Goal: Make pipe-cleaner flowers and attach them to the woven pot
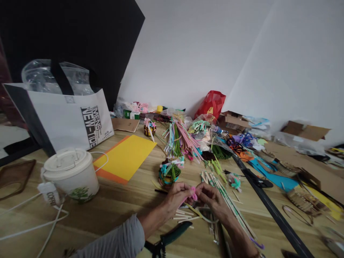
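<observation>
Between my two hands is a pink pipe cleaner [194, 193], bent into small loops like a flower. My left hand [176, 197] pinches it from the left, and a straight pink length trails below those fingers. On the other side, my right hand [212, 199] has thumb and fingertips closed on the loops. Just beyond the hands sits a small round basket [168, 173] trimmed with green, blue and pink fuzzy stems. Below them lie short pale sticks [185, 215] and dark-handled pliers or cutters [174, 234].
A white lidded bucket [72, 175] with a cord stands at left, before a white bag [67, 118]. Yellow paper [137, 154] lies mid-table. Bundled pipe cleaners [182, 138] are heaped behind. Long paper-wrapped sticks [225, 200] and a black strip [274, 211] run along the right.
</observation>
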The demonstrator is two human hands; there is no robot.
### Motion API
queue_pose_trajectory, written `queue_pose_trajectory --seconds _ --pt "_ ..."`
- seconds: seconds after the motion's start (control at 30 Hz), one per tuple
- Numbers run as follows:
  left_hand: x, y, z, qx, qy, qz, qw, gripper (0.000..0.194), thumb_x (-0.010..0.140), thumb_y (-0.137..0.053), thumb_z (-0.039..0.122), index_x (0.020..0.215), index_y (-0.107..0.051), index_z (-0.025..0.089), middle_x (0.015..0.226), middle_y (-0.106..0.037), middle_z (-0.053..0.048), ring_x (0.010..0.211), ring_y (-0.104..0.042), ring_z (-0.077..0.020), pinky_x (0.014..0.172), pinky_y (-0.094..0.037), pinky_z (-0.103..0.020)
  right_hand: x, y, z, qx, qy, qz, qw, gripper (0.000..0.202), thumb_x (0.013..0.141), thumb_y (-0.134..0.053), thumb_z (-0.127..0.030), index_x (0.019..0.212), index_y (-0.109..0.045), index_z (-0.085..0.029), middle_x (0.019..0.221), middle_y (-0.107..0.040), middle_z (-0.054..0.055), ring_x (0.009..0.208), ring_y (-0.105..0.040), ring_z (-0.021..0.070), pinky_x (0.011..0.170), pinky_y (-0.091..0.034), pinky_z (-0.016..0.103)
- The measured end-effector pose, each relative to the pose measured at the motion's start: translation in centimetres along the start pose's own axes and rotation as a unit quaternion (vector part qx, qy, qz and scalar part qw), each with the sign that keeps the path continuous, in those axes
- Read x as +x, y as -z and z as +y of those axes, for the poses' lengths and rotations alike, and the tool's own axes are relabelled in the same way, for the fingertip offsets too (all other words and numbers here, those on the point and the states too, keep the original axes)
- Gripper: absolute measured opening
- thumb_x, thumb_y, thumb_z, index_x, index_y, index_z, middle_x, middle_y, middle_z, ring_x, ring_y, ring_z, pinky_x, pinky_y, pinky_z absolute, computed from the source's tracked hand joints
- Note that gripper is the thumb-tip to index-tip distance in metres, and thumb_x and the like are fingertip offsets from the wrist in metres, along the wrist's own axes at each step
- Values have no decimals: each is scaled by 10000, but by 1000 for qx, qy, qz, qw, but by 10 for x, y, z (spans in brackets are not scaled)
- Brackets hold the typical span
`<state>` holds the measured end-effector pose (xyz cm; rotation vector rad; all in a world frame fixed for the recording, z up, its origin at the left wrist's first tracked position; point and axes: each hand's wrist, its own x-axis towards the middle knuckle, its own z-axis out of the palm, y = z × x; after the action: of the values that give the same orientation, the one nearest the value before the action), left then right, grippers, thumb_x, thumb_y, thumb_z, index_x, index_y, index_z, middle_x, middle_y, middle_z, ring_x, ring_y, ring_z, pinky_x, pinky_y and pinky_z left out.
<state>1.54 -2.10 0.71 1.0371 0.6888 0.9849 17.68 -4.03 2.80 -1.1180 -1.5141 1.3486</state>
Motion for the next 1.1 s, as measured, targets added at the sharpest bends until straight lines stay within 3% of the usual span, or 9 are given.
queue_pose_trajectory --seconds 0.13,0.23,0.33,0.53,0.67,0.83,1.1 --pt "1 5 1 -125 90 -71 985 139 697 -700 252 616 -651 150 601 -577 5 570 -471 -111 602 -394 -259 -5 3 -9 -119 70 -12 990 343 886 -538 -508 795 -614 -187 741 -610 19 698 -576 165 639 -444 277" --pt "1 7 -1 -199 146 -80 966 74 705 -701 185 659 -654 151 643 -588 8 586 -473 -103 645 -404 -252 -8 5 -12 -184 121 -10 975 339 929 -479 -459 798 -632 -186 804 -618 41 780 -583 188 721 -440 307" --pt "0 5 0 -231 171 -72 955 49 703 -706 149 684 -661 143 666 -595 5 580 -477 -90 670 -405 -240 -5 6 -7 -180 117 -4 977 322 919 -503 -459 812 -632 -184 794 -613 39 769 -576 184 708 -437 299" --pt "3 -1 4 -171 62 -26 983 149 651 -766 233 678 -685 111 639 -600 -23 567 -506 -100 590 -385 -237 3 4 5 -49 23 42 998 468 852 -499 -627 731 -583 -183 630 -550 -2 566 -511 133 531 -411 251" --pt "6 2 -1 -100 42 23 994 264 643 -784 336 736 -700 104 654 -630 -41 546 -522 -105 568 -398 -239 7 5 11 19 -35 59 997 572 791 -471 -733 677 -579 -183 541 -522 -17 479 -488 123 484 -396 251" --pt "3 2 -7 -40 -6 40 998 288 686 -753 391 714 -667 118 667 -644 -38 568 -544 -104 573 -416 -223 8 1 19 13 -36 46 998 594 806 -449 -729 618 -557 -176 490 -491 -26 448 -443 105 467 -353 238" --pt "0 0 -6 99 -79 53 990 279 732 -699 410 675 -603 154 650 -643 -26 609 -575 -138 623 -459 -250 5 -6 14 38 -30 29 998 464 773 -601 -632 684 -515 -186 544 -437 -60 483 -398 86 447 -333 193"
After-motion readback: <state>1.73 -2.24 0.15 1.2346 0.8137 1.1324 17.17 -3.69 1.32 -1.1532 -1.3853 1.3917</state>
